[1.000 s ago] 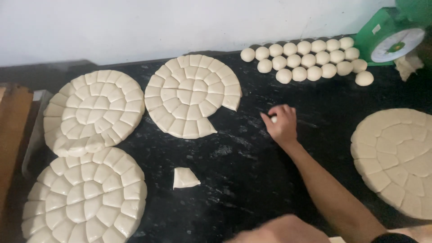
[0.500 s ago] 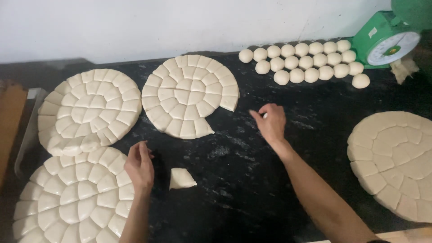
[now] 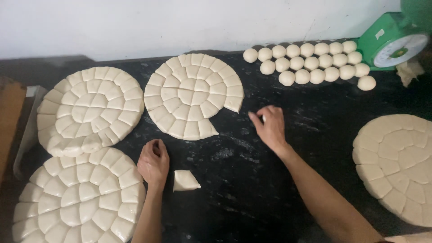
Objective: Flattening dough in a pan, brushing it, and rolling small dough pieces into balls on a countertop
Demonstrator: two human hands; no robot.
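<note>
dough balls [image 3: 315,63] rear right | green scale [image 3: 391,42] far right | white wall [image 3: 135,22]

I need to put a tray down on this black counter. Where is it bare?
Bare black counter lies between the loose dough wedge and the right scored dough disc, crossed only by the right forearm. Another strip runs between the right hand and the dough balls. The left side is crowded with three scored discs.

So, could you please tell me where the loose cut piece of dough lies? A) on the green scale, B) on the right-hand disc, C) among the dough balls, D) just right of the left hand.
D: the loose cut piece of dough lies on the dark table, just right of the left hand.
</note>
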